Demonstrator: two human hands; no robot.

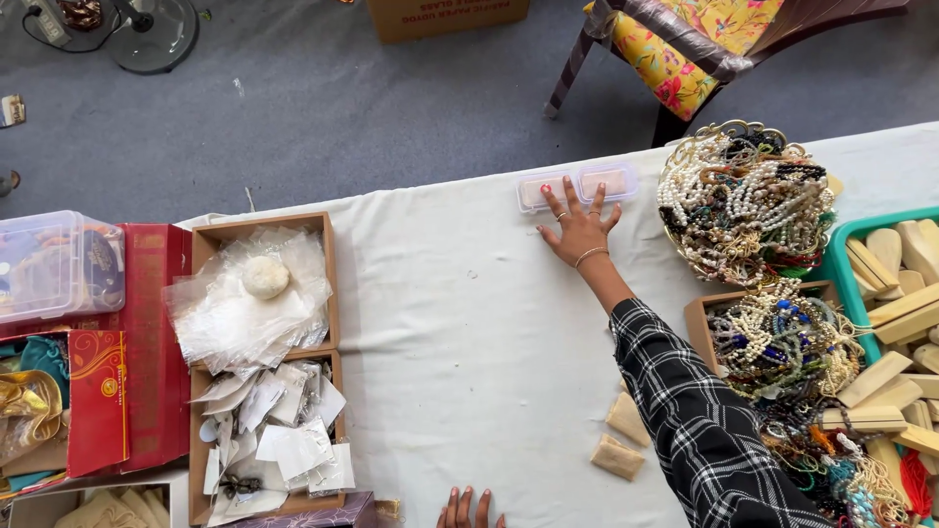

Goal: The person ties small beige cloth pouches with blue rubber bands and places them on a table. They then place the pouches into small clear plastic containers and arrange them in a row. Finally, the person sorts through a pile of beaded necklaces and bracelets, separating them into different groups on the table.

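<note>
My right hand [579, 227] reaches far across the white-covered table [460, 323], fingers spread, its fingertips touching a small clear two-compartment plastic case [616, 179] near the far edge. The arm wears a black-and-white checked sleeve and a thin bracelet. My left hand [469, 511] shows only its fingertips at the bottom edge, resting flat on the cloth and holding nothing. Two small tan blocks [619, 437] lie beside my right forearm.
A gold wire basket of bead necklaces [743, 200] and a box of more beads [778, 337] sit right. A green tray of wooden pieces [895, 313] is far right. Left stand boxes of clear bags [256, 288] and paper tags [274, 435], red boxes [147, 342], and a chair [704, 49] beyond.
</note>
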